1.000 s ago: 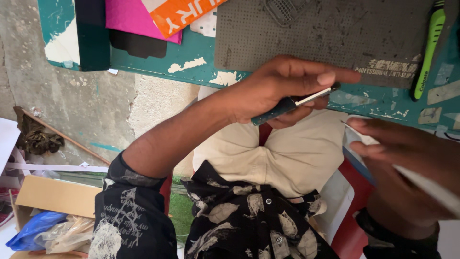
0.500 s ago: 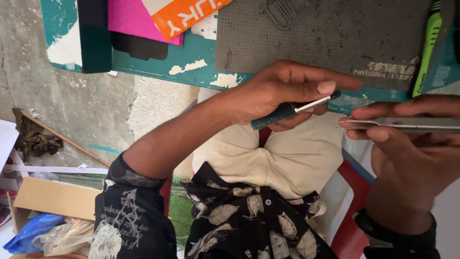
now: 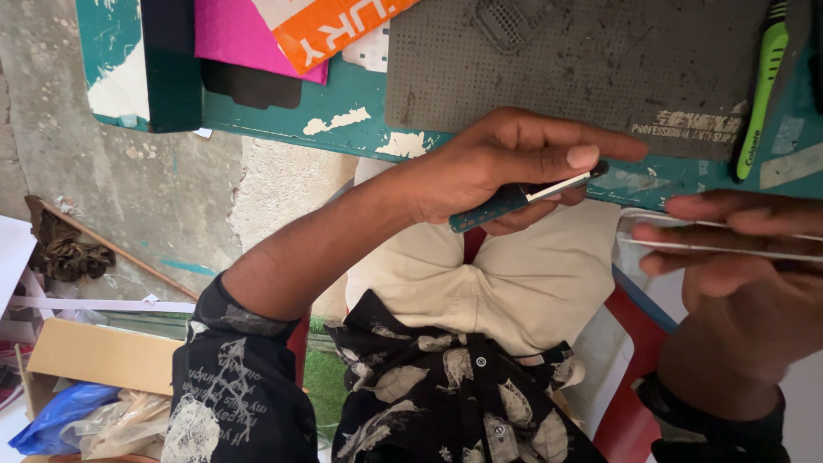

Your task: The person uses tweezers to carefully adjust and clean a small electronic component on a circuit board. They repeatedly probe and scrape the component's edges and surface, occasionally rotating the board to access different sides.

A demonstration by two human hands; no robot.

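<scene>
teal paint, chipped to white in patches, covers the bench [image 3: 360, 129] whose edge runs across the top of the view. just below that edge, over the person's lap, the left hand [image 3: 506, 167] has its grip clenched around a small tool with a dark blue handle and thin metal tip [image 3: 514, 195]. the right hand [image 3: 737, 274], near the bench's right corner, pinches a thin flat phone [image 3: 729, 244] edge-on between thumb and fingers. a grey perforated mat [image 3: 583, 60] lies on the bench, a green-handled tool [image 3: 763, 86] at its right edge. on the floor at lower left, a cardboard box [image 3: 103, 356] holds a blue bag [image 3: 60, 416] and crumpled clear plastic [image 3: 129, 420].
</scene>
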